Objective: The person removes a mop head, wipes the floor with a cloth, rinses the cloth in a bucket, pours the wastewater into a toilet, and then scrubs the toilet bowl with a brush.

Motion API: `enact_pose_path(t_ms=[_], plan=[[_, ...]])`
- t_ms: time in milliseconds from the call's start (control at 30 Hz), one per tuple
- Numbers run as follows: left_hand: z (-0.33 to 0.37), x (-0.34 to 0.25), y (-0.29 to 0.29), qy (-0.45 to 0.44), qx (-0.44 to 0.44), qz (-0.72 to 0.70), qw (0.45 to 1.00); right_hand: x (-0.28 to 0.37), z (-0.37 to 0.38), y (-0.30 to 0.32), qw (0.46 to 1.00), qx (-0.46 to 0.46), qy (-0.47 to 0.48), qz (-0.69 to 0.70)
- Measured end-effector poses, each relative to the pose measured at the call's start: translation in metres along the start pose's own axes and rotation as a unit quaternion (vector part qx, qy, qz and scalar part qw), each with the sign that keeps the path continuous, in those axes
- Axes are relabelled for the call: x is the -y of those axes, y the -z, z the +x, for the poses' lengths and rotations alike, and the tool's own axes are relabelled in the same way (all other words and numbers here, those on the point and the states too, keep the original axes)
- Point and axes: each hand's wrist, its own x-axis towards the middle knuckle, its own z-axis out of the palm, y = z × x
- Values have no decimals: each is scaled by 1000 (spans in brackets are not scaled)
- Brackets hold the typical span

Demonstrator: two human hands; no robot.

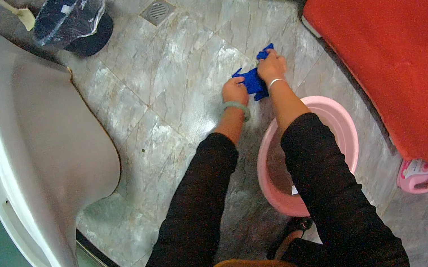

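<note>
**Blue cloth held between two hands, above the floor or on it**

The blue cloth [253, 82] spans the gap between the hands, its long axis slanting from lower left to upper right. Left grip: the left hand [235, 92], fingers closed on the cloth's left edge. Right grip: the right hand [272, 66], closed over its upper part, an end protruding beyond. The pink basin [346, 127] lies nearer the body, under the right forearm. Contact between cloth and floor [166, 122] cannot be determined.

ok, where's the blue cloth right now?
Head view, right of centre and above mid-height: the blue cloth is held between the left hand and right hand, just beyond the pink basin.
</note>
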Motion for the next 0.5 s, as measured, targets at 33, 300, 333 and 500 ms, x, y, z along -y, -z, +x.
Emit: enact_pose_path(t_ms=[33,300,333,500], plan=[[-8,-2,8,44,1,63,997,5,-13,3,1000,-1,-5,-7],[-101,-17,169,-9,-66,126,990,89,-194,-57,954,71,291,29],[-116,5,201,-23,-72,202,976,101,-222,-60,946,133,294,27],[-226,121,363,6,-83,276,958,106,-343,-54,864,194,460,69]])
